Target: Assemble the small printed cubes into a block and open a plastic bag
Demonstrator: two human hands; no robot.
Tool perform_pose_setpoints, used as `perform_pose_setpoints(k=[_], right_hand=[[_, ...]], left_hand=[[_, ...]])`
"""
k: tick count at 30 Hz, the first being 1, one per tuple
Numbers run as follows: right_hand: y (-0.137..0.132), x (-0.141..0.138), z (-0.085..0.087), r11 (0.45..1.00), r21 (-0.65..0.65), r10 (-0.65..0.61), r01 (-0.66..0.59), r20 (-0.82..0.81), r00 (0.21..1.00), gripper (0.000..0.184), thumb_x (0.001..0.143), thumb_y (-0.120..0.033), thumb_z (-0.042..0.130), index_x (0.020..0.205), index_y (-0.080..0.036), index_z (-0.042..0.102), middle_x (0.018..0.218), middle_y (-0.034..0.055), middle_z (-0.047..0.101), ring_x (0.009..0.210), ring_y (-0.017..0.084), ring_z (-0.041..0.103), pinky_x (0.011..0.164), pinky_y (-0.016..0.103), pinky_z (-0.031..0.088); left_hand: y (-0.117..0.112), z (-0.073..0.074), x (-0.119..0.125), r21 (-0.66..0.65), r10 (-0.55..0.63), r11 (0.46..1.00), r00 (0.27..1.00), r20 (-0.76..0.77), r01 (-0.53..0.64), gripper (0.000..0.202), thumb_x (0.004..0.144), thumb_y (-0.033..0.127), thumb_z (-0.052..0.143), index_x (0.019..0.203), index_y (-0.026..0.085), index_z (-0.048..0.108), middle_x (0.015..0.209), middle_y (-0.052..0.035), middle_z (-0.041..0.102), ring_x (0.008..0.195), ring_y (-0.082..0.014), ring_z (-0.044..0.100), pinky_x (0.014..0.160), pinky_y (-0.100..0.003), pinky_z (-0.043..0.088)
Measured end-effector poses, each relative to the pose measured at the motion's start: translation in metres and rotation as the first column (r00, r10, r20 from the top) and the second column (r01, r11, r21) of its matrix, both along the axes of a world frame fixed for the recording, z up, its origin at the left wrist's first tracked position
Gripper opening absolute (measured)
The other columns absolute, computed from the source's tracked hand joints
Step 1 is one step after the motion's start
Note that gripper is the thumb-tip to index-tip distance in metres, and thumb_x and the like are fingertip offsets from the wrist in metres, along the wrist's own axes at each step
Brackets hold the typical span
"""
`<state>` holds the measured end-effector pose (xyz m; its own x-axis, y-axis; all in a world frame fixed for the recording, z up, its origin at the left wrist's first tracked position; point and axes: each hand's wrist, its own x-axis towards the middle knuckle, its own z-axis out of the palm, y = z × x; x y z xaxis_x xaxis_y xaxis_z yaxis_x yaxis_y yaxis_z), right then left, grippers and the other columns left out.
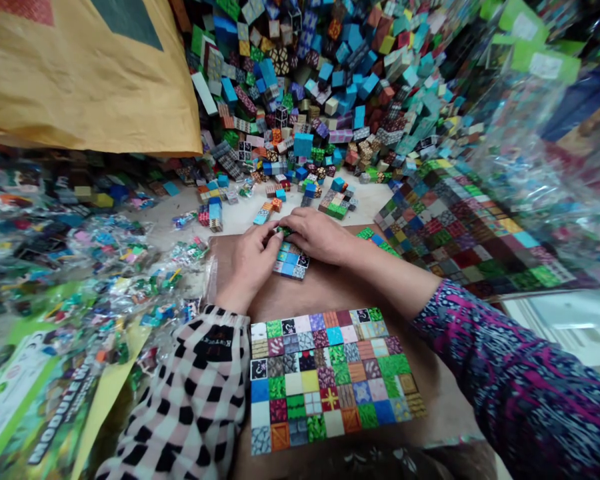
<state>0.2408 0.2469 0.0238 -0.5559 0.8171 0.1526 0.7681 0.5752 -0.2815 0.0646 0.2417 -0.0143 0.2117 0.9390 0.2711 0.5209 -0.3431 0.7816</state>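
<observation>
A small block of patterned cubes, with blue, grey and dark faces, stands between my hands on a brown board. My left hand grips its left side, the thumb pressed near the top. From the right, my right hand curls its fingers over the far end of the block, around a green cube that is partly hidden. Nearer me lies a flat rectangular layer of many-coloured cubes, set edge to edge in rows. Just behind my right forearm sits a small group of green and blue cubes, partly covered.
A large heap of loose cubes rises at the back. Bagged small parts and a green-edged package lie at left, below a yellow bag. A large cube-patterned sheet and clear plastic bags occupy the right.
</observation>
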Motion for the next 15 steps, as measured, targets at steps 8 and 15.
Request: perform_pose_setpoints(k=[8, 15], right_hand=[[-0.002, -0.001, 0.000, 1.000, -0.011, -0.011, 0.010, -0.073, 0.997, 0.026, 0.093, -0.013, 0.050, 0.116, -0.012, 0.062, 0.105, 0.0121, 0.063, 0.098, 0.022, 0.057, 0.089, 0.035, 0.045], [-0.005, -0.002, -0.002, 0.999, 0.031, -0.016, 0.020, -0.138, 0.990, 0.027, 0.093, -0.013, 0.049, 0.117, -0.013, 0.059, 0.107, 0.0125, 0.063, 0.100, 0.023, 0.056, 0.091, 0.037, 0.045]], left_hand=[[-0.002, 0.005, 0.001, -0.061, 0.003, 0.998, 1.000, 0.029, -0.001, 0.032, 0.092, 0.025, 0.055, 0.120, 0.018, 0.071, 0.117, -0.0077, 0.074, 0.106, -0.0242, 0.069, 0.096, -0.040, 0.053], [-0.012, 0.022, 0.001, -0.058, 0.028, 0.998, 0.999, 0.037, -0.026, 0.033, 0.093, 0.024, 0.058, 0.124, 0.021, 0.068, 0.114, -0.0041, 0.075, 0.104, -0.0209, 0.070, 0.094, -0.035, 0.055]])
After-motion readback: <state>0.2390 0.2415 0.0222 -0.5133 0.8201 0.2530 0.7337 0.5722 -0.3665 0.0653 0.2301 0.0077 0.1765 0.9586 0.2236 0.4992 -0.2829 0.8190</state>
